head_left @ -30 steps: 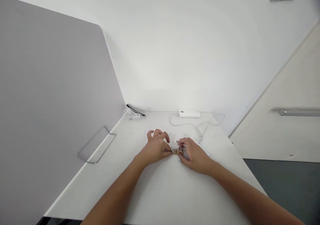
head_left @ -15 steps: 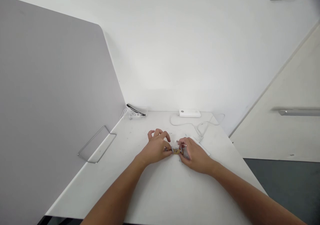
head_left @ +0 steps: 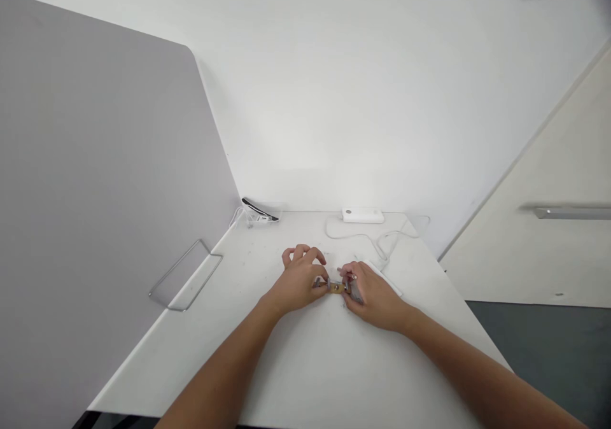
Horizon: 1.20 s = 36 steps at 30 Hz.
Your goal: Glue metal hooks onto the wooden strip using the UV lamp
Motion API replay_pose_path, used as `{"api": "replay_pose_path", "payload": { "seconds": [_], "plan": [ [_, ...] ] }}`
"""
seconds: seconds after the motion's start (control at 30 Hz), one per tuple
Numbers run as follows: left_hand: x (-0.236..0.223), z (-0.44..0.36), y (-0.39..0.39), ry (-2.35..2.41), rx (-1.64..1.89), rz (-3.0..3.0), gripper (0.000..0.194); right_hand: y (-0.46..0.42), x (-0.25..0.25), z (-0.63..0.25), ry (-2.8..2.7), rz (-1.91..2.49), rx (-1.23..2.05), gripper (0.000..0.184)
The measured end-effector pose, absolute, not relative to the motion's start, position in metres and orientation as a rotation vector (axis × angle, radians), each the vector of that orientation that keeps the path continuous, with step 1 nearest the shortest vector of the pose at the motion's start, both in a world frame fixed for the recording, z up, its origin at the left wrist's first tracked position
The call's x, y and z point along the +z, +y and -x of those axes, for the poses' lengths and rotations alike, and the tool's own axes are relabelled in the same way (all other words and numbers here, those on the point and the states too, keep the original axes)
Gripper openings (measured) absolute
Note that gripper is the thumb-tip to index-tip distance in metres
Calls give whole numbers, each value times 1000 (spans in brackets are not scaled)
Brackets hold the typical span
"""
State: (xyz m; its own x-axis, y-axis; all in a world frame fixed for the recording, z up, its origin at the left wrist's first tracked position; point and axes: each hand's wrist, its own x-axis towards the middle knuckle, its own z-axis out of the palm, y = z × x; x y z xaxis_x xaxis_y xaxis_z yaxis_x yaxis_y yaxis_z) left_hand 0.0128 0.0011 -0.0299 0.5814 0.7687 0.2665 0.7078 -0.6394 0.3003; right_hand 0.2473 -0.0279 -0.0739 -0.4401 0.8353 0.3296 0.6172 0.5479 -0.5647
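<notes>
Between my hands is a small tan strip point(head_left: 337, 288) with a round metal screw-like dot in its middle and grey bits at its ends. Its exact kind is too small to make out. My left hand point(head_left: 298, 282) pinches the left end with thumb and index finger, the other fingers curled above. At the right end, my right hand point(head_left: 375, 295) is closed with thumb and fingers, and a greyish, partly see-through piece point(head_left: 356, 292) shows inside its grip. Behind the right hand lies a flat white object point(head_left: 389, 279), partly covered.
On the white desk point(head_left: 296, 365), a white box-shaped device point(head_left: 363, 215) and a looping white cable point(head_left: 356, 235) lie near the wall. A black-and-white item point(head_left: 260, 210) with cords fills the back left corner. A wire loop point(head_left: 186, 276) sticks out by the grey partition point(head_left: 95, 193).
Both hands stay almost in place. My left fingers have shifted slightly, and a grey bit now stands more upright at the left fingertips.
</notes>
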Motion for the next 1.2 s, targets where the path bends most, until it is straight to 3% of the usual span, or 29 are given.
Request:
{"api": "replay_pose_path", "payload": {
  "seconds": [1.2],
  "plan": [
    [-19,-11,0,1217,478,-2626,11,-27,-72,-250,-2204,1186,534,39]
  ]
}}
